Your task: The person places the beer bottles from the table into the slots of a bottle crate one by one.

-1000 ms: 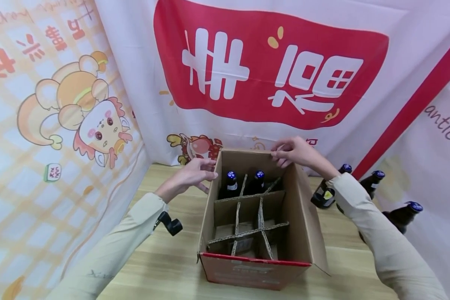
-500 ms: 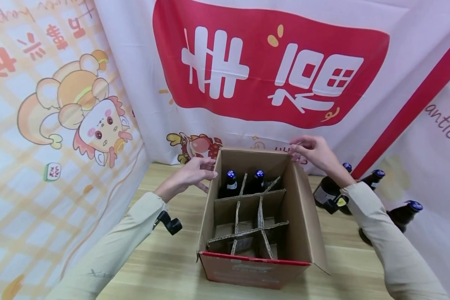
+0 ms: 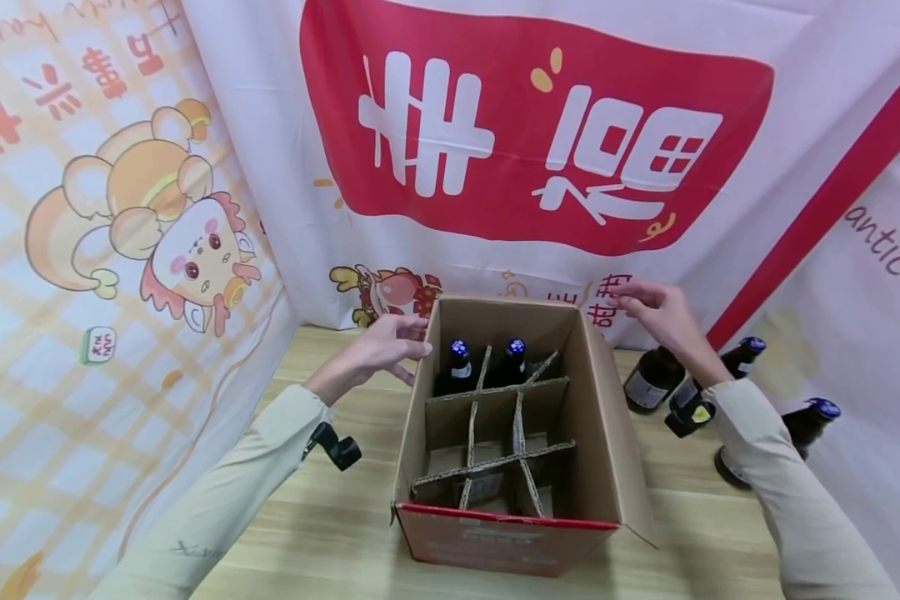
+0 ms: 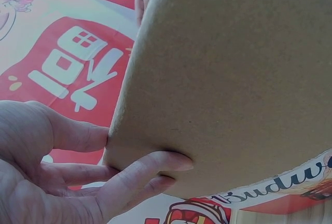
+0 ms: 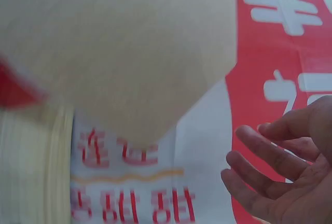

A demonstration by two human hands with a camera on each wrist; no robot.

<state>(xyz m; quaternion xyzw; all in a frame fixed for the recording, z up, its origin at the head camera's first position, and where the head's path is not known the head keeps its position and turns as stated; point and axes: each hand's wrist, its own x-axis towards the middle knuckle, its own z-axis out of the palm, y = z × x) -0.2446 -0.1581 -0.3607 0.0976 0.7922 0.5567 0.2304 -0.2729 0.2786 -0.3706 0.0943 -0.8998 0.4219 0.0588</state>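
Note:
An upright cardboard box (image 3: 506, 542) has its top open in the head view; two blue-capped bottles (image 3: 461, 371) (image 3: 515, 367) stand in the far cells of its cardboard divider (image 3: 495, 467). My left hand (image 3: 375, 346) grips the box's far left edge. In the left wrist view that hand (image 4: 67, 187) has its thumb at the edge of the brown cardboard (image 4: 223, 79) and fingertips against its face. Beyond the far right corner, my right hand (image 3: 667, 321) hangs off the box and holds nothing; its fingers (image 5: 259, 177) are loosely bent in the right wrist view.
Several dark bottles stand right of the box on the wooden table (image 3: 690, 533): one (image 3: 652, 383) near its far right side, others (image 3: 742, 358) (image 3: 808, 425) farther right, partly behind my right forearm. Printed cloth (image 3: 495, 250) hangs behind and at both sides.
My right hand has moved right, from the box's far edge past its far right corner and off the cardboard. My left hand has stayed at the left edge.

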